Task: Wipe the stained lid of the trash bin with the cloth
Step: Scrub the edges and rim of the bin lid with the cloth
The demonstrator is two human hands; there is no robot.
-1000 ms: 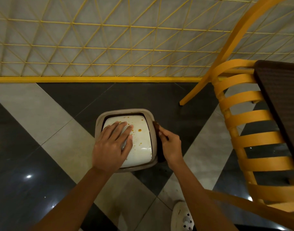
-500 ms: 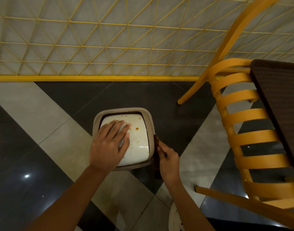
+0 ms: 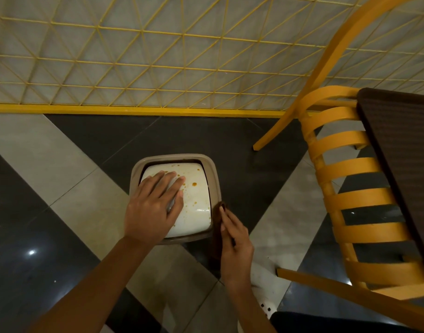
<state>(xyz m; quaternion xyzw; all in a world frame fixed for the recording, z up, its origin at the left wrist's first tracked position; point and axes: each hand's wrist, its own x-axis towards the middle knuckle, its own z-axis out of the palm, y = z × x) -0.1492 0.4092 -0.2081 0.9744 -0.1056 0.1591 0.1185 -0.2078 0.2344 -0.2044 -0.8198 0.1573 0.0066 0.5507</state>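
Along bin rim [image 3: 217, 181] — cloth [image 3: 215, 236] pinched by right fingers [image 3: 230, 219]; left fingers [image 3: 158, 186] flat on lid [image 3: 196, 200].

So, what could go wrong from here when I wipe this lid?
1. The left hand lies flat on the lid, fingers next to the orange stains; it may smear them or block the wipe.
2. The lid sits inside the trash bin rim; hard pressing could perhaps tip it inward.
3. The right hand only pinches the cloth at the bin's edge; it may slip.

Bare left hand [image 3: 153, 207] and right hand [image 3: 235, 239], bare forearms [image 3: 86, 280], one white perforated shoe [image 3: 266, 301].
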